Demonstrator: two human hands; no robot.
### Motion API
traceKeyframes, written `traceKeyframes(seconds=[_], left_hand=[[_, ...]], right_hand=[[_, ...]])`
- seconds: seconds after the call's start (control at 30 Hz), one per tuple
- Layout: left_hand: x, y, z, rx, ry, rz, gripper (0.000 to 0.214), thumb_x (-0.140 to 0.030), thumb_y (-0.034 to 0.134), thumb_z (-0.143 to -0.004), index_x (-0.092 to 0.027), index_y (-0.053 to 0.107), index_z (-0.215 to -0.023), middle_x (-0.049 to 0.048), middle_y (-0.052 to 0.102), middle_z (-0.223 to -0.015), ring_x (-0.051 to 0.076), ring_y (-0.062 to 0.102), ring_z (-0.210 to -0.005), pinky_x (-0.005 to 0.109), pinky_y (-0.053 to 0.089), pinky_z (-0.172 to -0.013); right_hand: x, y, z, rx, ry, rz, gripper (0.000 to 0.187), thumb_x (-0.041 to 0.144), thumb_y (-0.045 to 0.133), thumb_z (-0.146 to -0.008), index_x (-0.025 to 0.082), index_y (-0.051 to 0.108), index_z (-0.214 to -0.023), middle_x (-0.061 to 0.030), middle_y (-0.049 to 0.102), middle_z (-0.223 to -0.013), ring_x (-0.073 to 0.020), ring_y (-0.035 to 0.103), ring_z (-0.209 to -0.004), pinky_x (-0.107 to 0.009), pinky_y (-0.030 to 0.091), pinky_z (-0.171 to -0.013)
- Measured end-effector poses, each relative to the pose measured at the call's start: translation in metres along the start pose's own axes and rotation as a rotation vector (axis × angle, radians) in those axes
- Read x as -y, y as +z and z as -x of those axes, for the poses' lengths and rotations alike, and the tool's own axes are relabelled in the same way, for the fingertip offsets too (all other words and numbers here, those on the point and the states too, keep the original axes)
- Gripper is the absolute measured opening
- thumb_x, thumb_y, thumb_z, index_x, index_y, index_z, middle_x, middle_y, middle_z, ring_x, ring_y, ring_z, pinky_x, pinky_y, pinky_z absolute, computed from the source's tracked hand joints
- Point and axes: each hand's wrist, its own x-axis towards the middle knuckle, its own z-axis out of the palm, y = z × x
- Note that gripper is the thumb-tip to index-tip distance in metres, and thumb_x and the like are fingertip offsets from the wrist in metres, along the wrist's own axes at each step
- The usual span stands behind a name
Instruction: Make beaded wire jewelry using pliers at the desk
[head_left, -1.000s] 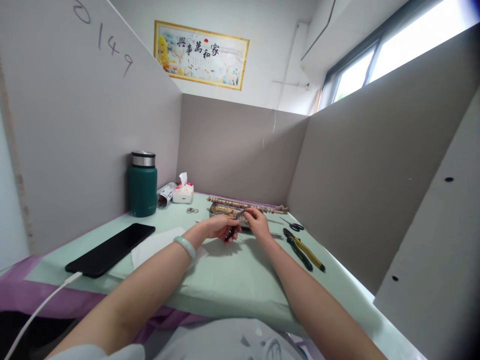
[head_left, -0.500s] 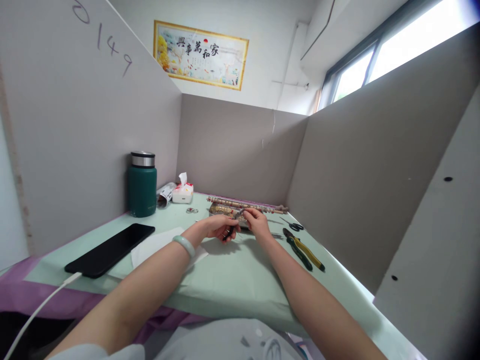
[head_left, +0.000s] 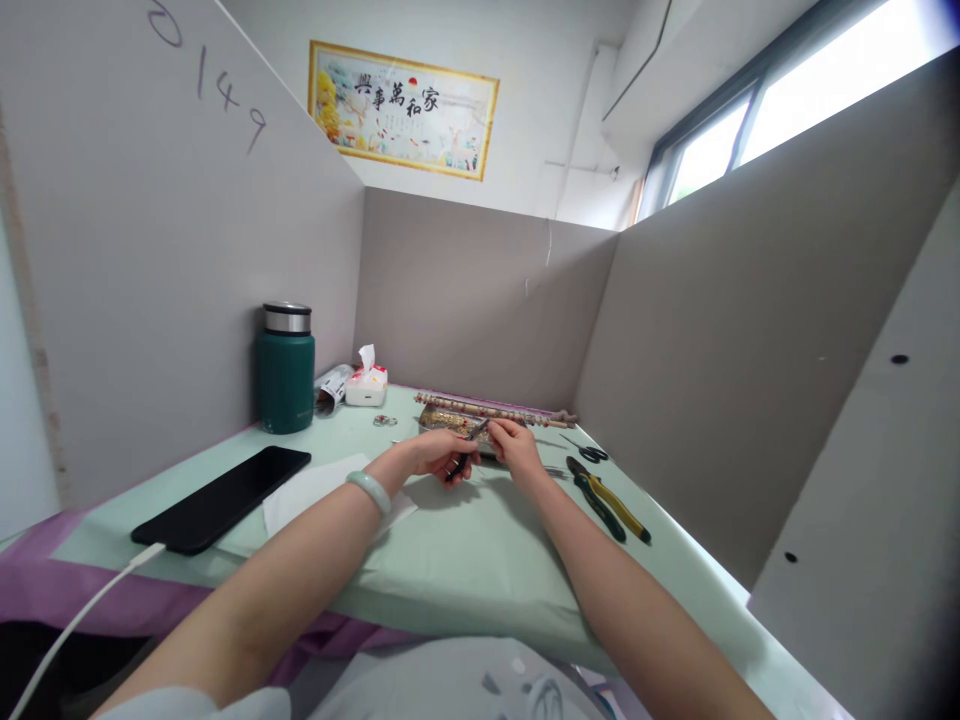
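Note:
My left hand, with a pale bangle on the wrist, is closed around small dark-handled pliers. Their metal jaws point up and right, toward the fingers of my right hand. The right fingers are pinched close to the jaw tips; what they hold is too small to make out. Just behind both hands sits a shallow tray of small gold-coloured and red pieces, partly covered by them. Along its far side lie thin rods strung with reddish beads.
Right of my hands lie yellow-and-green pliers and black scissors. To the left are a phone on a cable, a white paper sheet, a green flask, a tissue box and small rings. Grey partitions enclose the table.
Almost nothing differs. My hands keep the same grip and place, and the whole view has shifted very slightly.

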Motion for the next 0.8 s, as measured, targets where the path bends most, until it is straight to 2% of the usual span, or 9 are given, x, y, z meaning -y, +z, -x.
traceKeyframes(seconds=[0.17, 0.27, 0.37, 0.43, 0.5, 0.6, 0.8], left_hand=[[-0.0013, 0.0027, 0.0014, -0.046, 0.006, -0.026, 0.043, -0.054, 0.064, -0.071, -0.014, 0.057, -0.086, 0.0034, 0.060, -0.064, 0.015, 0.057, -0.051, 0.028, 0.043, -0.047], [-0.0026, 0.0050, 0.0024, -0.085, 0.001, -0.042, 0.043, -0.054, 0.065, -0.070, -0.014, 0.057, -0.084, 0.0037, 0.061, -0.063, 0.016, 0.056, -0.050, 0.028, 0.044, -0.047], [-0.0029, 0.0067, 0.0024, -0.132, -0.003, -0.078, 0.043, -0.055, 0.064, -0.071, -0.014, 0.058, -0.084, 0.0036, 0.061, -0.061, 0.015, 0.055, -0.047, 0.029, 0.044, -0.047], [-0.0026, 0.0074, 0.0018, -0.158, -0.008, -0.104, 0.042, -0.054, 0.062, -0.072, -0.014, 0.059, -0.083, 0.0033, 0.060, -0.059, 0.015, 0.055, -0.045, 0.029, 0.044, -0.047], [-0.0020, 0.0079, 0.0010, -0.180, -0.014, -0.130, 0.039, -0.053, 0.061, -0.074, -0.014, 0.059, -0.081, 0.0028, 0.060, -0.058, 0.015, 0.054, -0.045, 0.029, 0.044, -0.047], [-0.0006, 0.0083, -0.0007, -0.223, -0.025, -0.178, 0.034, -0.049, 0.059, -0.076, -0.015, 0.059, -0.080, 0.0025, 0.060, -0.058, 0.015, 0.055, -0.045, 0.028, 0.044, -0.045], [0.0029, 0.0066, -0.0052, -0.308, -0.043, -0.279, 0.028, -0.044, 0.057, -0.078, -0.016, 0.060, -0.077, 0.0035, 0.060, -0.058, 0.015, 0.055, -0.044, 0.027, 0.044, -0.044]], right_hand=[[0.0007, -0.0006, 0.0005, 0.013, -0.009, -0.002, 0.032, 0.050, 0.062, -0.068, 0.019, 0.056, -0.064, 0.0049, 0.041, -0.051, -0.0072, 0.027, -0.040, -0.023, 0.018, -0.039], [-0.0002, -0.0014, 0.0001, 0.006, -0.012, 0.044, 0.032, 0.049, 0.059, -0.070, 0.018, 0.056, -0.063, 0.0048, 0.041, -0.049, -0.0075, 0.028, -0.040, -0.023, 0.018, -0.039], [-0.0033, -0.0028, -0.0019, -0.052, -0.062, 0.174, 0.030, 0.047, 0.057, -0.071, 0.017, 0.063, -0.070, 0.0029, 0.049, -0.052, -0.0098, 0.037, -0.044, -0.024, 0.028, -0.044], [-0.0056, -0.0042, -0.0036, -0.086, -0.129, 0.274, 0.030, 0.044, 0.056, -0.072, 0.017, 0.068, -0.076, 0.0004, 0.059, -0.061, -0.0133, 0.048, -0.055, -0.025, 0.037, -0.054], [-0.0069, -0.0056, -0.0047, -0.102, -0.185, 0.353, 0.030, 0.042, 0.055, -0.073, 0.018, 0.070, -0.080, -0.0018, 0.066, -0.071, -0.0172, 0.056, -0.068, -0.028, 0.042, -0.066], [-0.0059, -0.0066, -0.0042, -0.097, -0.210, 0.433, 0.029, 0.040, 0.053, -0.074, 0.019, 0.071, -0.081, -0.0031, 0.069, -0.078, -0.0200, 0.058, -0.075, -0.030, 0.043, -0.072], [-0.0019, -0.0053, -0.0009, -0.117, -0.253, 0.548, 0.026, 0.037, 0.052, -0.075, 0.020, 0.071, -0.077, -0.0036, 0.069, -0.076, -0.0199, 0.058, -0.072, -0.030, 0.041, -0.072]])
